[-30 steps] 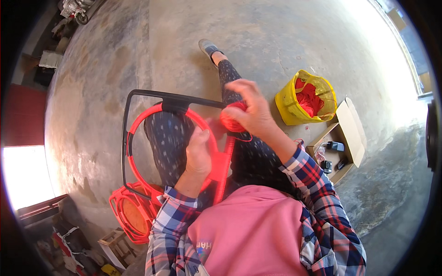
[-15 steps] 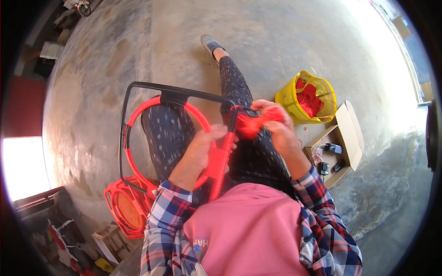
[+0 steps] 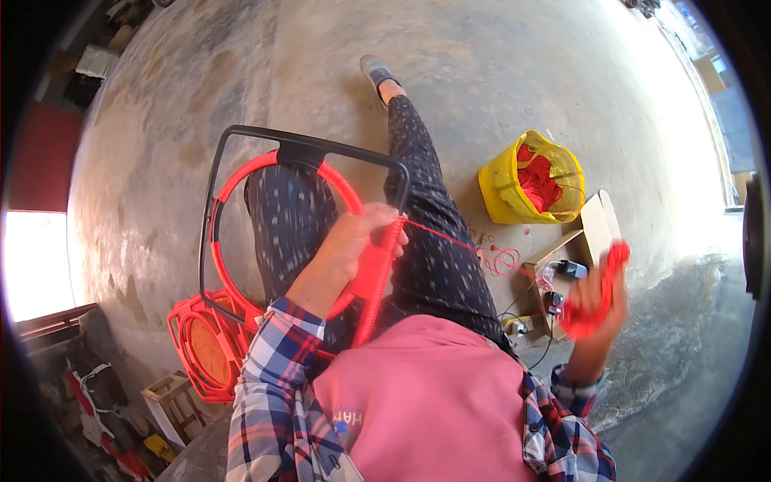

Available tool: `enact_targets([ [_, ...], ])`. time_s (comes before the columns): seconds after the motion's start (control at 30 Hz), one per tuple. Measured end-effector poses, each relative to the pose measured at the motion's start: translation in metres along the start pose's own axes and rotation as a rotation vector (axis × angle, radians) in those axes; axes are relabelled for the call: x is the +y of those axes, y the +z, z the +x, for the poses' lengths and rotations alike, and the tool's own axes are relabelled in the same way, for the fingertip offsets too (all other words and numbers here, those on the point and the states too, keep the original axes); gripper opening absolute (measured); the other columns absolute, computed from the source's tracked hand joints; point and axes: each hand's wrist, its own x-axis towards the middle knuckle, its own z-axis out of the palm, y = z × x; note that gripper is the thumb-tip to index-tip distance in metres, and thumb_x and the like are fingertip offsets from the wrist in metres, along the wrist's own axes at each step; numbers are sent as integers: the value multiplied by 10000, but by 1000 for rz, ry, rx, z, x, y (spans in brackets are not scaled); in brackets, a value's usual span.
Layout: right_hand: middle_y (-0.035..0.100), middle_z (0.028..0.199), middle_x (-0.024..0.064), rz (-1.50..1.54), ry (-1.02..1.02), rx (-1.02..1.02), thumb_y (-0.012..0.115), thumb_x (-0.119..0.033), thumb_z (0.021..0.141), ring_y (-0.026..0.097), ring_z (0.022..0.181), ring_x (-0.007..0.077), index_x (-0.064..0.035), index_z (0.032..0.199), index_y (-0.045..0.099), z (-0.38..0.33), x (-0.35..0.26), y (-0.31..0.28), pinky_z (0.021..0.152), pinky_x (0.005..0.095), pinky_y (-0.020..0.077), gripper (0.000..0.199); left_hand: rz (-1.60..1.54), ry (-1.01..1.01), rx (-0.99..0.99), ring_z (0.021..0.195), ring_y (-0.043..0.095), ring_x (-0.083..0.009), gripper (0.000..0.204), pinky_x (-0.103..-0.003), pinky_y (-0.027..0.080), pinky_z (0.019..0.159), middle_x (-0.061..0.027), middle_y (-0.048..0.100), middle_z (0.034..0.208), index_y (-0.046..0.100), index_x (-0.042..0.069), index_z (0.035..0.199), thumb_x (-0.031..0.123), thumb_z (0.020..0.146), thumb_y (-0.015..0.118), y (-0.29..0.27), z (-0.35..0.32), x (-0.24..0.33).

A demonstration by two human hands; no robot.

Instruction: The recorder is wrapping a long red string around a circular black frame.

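Observation:
A black frame with a ring inside it rests over my lap, upper left of my pink top. Red cord is wound round parts of the ring and along the side bar. My left hand is closed around that side bar, near where the winding ends. From there a thin red cord runs out to the right. Well off to the right, above the floor, my right hand is closed on a bundle of red cord, blurred by motion.
A yellow bucket with red material inside stands right of my outstretched leg. An open cardboard box with small devices and cables lies beside it. Red wrapped frames lean at my left, near a small wooden stool.
My right hand has swung from beside the frame far to the right with the cord bundle, drawing out a length of cord. My left hand still grips the frame.

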Motion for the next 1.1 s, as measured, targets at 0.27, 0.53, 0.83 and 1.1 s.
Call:
enact_targets([
  [0.27,676,1035,161,-1089,83,-825,613,-110,883,651,990,274,0,1288,533,64,127,42,865,347,493,427,-25,-42,-53,596,639,-206,160,-318,548,583,-141,658,749,605,18,925,176,904,622,-2,1,-3],
  [0.53,636,1132,97,-852,-114,-565,563,25,833,621,1004,188,-58,1424,402,126,154,87,850,325,484,618,-25,-31,-123,608,655,-235,138,-333,557,567,-161,663,767,599,14,937,145,900,625,5,1,-9],
  [0.83,656,948,7,-771,-147,-282,694,-57,861,607,850,87,-37,1125,621,120,158,100,781,256,502,275,-9,7,-96,614,666,-245,145,-345,565,565,-164,669,765,628,24,980,134,886,626,-2,5,-15],
  [1.1,660,930,65,-1277,281,-348,649,-116,771,630,833,151,13,972,660,94,99,48,780,282,491,239,-7,-28,-91,583,651,-231,129,-335,549,558,-157,661,733,609,37,889,160,878,645,4,2,-9],
])
